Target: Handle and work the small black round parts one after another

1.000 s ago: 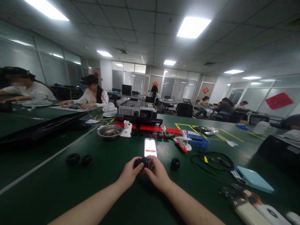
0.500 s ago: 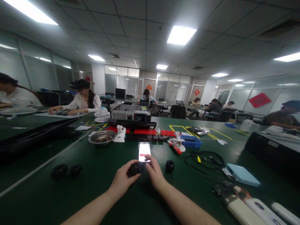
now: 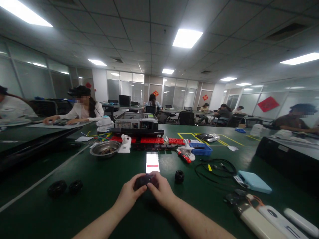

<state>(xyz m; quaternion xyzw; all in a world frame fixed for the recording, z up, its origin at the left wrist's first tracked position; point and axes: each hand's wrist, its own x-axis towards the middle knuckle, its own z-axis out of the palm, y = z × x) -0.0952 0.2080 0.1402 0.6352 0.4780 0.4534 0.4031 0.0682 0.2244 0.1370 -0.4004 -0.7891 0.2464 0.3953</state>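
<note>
Between my two hands is a dark, rounded wheel-like piece [image 3: 143, 180], its details too dark to make out. My left hand [image 3: 129, 192] curls around its left side, thumb toward me. My right hand [image 3: 161, 188] grips its right side with thumb and fingers. Just beyond the hands a phone [image 3: 152, 163] shows a bright white screen with a red bar. One small black tyre-like wheel [image 3: 179, 176] rests to the right of my right hand. Off to the left sit two more, a larger black wheel [image 3: 57, 188] and a smaller black wheel [image 3: 75, 186].
A metal bowl [image 3: 105, 149] holds small parts. Behind the phone are red strips [image 3: 152, 140], a red screwdriver [image 3: 184, 156], a white clamp [image 3: 187, 150] and a blue tray [image 3: 202, 149]. Black cable [image 3: 215, 167] and a light-blue case [image 3: 254, 181] lie right. A co-worker [image 3: 84, 108] sits far left.
My right hand has come down from the phone's screen and closed on the dark piece held by my left hand. The view has shifted slightly.
</note>
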